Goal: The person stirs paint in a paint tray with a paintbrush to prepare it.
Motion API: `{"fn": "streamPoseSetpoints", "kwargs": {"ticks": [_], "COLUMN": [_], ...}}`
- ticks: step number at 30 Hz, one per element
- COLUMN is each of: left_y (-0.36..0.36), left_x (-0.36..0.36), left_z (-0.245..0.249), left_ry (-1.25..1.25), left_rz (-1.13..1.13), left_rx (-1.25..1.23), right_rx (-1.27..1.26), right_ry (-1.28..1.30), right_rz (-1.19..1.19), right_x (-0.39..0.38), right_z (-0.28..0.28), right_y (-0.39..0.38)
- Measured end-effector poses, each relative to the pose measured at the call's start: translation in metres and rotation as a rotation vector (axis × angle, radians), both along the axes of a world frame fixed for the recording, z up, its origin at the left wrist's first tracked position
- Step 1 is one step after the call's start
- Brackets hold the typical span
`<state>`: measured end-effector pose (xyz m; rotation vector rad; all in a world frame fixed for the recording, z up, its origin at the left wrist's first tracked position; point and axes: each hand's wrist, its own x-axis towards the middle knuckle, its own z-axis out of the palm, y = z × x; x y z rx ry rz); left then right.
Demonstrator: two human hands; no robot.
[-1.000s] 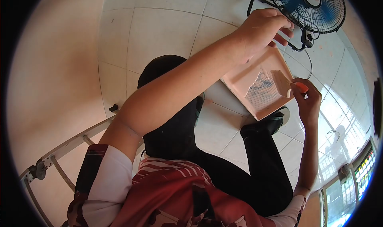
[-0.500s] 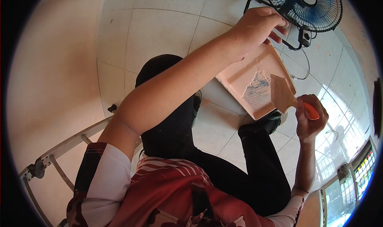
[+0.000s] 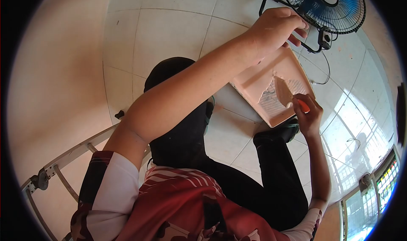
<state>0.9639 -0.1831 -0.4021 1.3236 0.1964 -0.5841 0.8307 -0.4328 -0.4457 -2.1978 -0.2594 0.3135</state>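
In the head view, the person's right hand (image 3: pixel 310 115) is closed around the orange handle (image 3: pixel 304 105) of a flat, wide-ended tool (image 3: pixel 283 91). The tool's wide end is over the ribbed part of a pale pink tray (image 3: pixel 247 90), where wet-looking, pinkish material (image 3: pixel 268 87) has an uneven edge around darker ridges. The tray sits over the tiled floor (image 3: pixel 176 33), its near corner close to the person's right foot (image 3: pixel 277 133). The left hand (image 3: pixel 277 28) is above the tray's far side, the wrist bent and the fingers loosely curled; whether anything is within those fingers cannot be told, since the back of the hand hides them in part. Just beyond it stands a fan (image 3: pixel 326 5) with blue blades and a black wire guard, on a black tubular stand (image 3: pixel 311 50). A thin cable (image 3: pixel 329 67) curves over the tiles beside the tray. The person wears black trousers (image 3: pixel 178 126) and a red and white shirt (image 3: pixel 182 198). A metal ladder (image 3: pixel 76 153) is at the left, against a plain wall (image 3: pixel 63 80).
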Motion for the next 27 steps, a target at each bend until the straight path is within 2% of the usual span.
{"fn": "streamPoseSetpoints", "kwargs": {"ticks": [5,6,7,9,17,20,25,27], "left_y": [-0.006,-0.007,-0.008,-0.008,-0.010,-0.012,-0.015,-0.016], "left_x": [-0.001,-0.001,0.000,0.000,0.000,0.001,0.004,0.008], "left_z": [-0.006,-0.006,-0.006,-0.007,-0.009,-0.008,-0.020,-0.027], "left_ry": [-0.016,-0.021,-0.023,-0.010,-0.002,-0.008,-0.008,0.017], "left_rz": [-0.010,-0.010,-0.013,-0.013,-0.010,-0.020,-0.026,0.061], "left_rx": [-0.002,0.007,0.008,0.010,-0.005,-0.003,0.024,-0.051], "right_rx": [0.119,0.153,0.155,0.388,0.342,0.289,0.189,0.145], "right_ry": [0.132,0.344,0.341,0.512,0.459,0.395,0.319,0.307], "right_rz": [-0.099,-0.183,-0.187,-0.422,-0.417,-0.504,-0.518,-0.533], "right_x": [-0.023,-0.026,-0.030,-0.036,-0.047,-0.046,-0.030,-0.020], "right_z": [-0.035,-0.046,-0.062,-0.089,-0.094,-0.096,-0.075,-0.062], "right_y": [0.027,0.027,0.027,0.021,-0.056,-0.082,-0.087,-0.078]}}
